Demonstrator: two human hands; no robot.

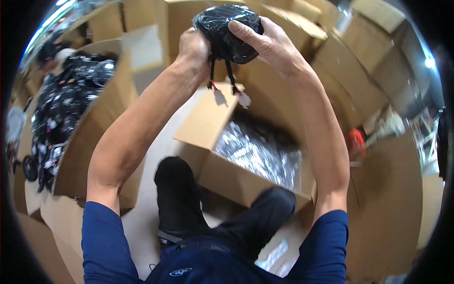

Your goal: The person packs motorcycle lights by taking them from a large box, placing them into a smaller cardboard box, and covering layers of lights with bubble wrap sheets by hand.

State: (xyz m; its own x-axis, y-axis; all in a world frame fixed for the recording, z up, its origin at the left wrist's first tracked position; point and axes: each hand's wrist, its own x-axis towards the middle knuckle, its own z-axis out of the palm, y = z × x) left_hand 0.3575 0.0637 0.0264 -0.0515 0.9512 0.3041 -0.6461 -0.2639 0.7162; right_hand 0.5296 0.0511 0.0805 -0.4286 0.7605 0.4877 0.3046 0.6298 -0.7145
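Both arms are stretched forward, holding up a rounded black part wrapped in clear plastic [228,40]. Two short black cables [230,75] hang from its underside, with connectors and white tags at their ends. My left hand [195,49] is closed against its left side, the fingertips mostly hidden. On the other side my right hand [272,45] grips it, thumb across the front and fingers behind. Below and between my forearms stands an open cardboard carton [227,173], in which crinkled clear plastic [260,154] shows beside a dark, shadowed area.
A large carton [97,142] on the left holds many black plastic-wrapped parts [71,109]. More cardboard boxes [378,203] crowd the right and the back. An orange-red object [356,142] lies among them at right. My knees [175,173] are close to the open carton.
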